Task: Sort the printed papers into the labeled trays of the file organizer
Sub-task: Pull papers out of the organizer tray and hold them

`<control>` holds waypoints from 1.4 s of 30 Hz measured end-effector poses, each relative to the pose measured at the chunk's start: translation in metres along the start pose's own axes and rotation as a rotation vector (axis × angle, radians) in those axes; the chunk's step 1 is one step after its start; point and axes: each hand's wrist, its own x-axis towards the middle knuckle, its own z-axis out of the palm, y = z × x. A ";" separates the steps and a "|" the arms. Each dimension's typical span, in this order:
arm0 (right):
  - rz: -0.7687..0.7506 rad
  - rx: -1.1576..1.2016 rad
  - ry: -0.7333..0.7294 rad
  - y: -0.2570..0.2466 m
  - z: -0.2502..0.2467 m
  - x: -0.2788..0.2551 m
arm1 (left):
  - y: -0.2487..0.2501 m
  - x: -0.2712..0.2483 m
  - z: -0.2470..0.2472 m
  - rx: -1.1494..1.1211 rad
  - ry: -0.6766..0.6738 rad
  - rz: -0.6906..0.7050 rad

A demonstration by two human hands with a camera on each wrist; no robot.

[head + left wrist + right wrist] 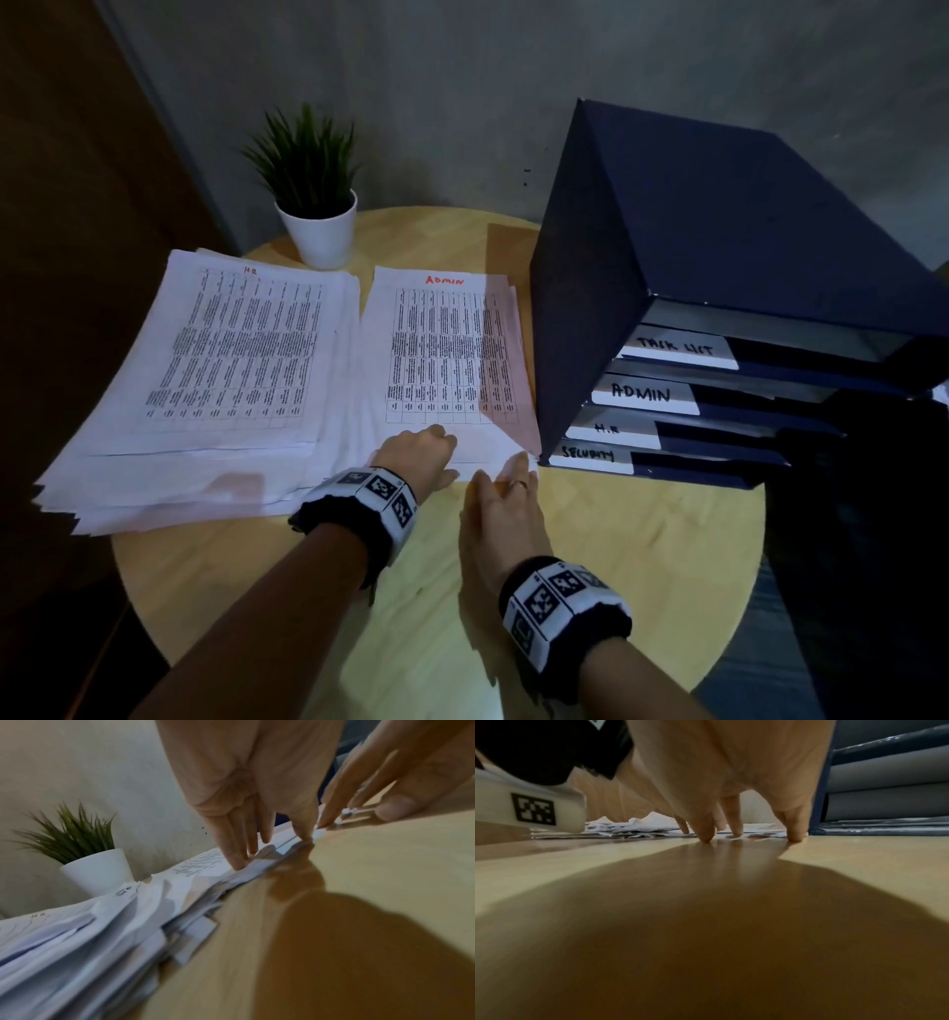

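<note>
Round wooden table point(642, 539) holds the ADMIN pile point(452, 354), running near to far beside the file organizer point(667, 288). Both hands touch its near edge: left hand point(418, 455) and right hand point(500, 506), fingers straight, holding nothing.

Potted green plant point(313, 190) in white pot — on round wooden table point(642, 539).

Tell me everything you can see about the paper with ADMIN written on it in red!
The ADMIN paper is a white sheet printed with a black table, "ADMIN" handwritten in red at its top. It lies flat on other sheets on the round wooden table, beside the dark blue file organizer. The left hand rests fingers on its near edge; the right hand touches its near corner.
</note>
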 end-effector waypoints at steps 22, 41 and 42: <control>-0.017 0.059 -0.077 0.008 -0.004 0.010 | 0.026 0.002 -0.013 -0.067 0.030 -0.215; 0.382 0.861 -0.146 0.060 -0.025 -0.035 | 0.063 -0.144 0.002 -0.234 -0.365 0.238; 0.369 0.767 -0.163 0.064 -0.019 -0.038 | 0.060 -0.148 0.003 -0.341 -0.433 0.272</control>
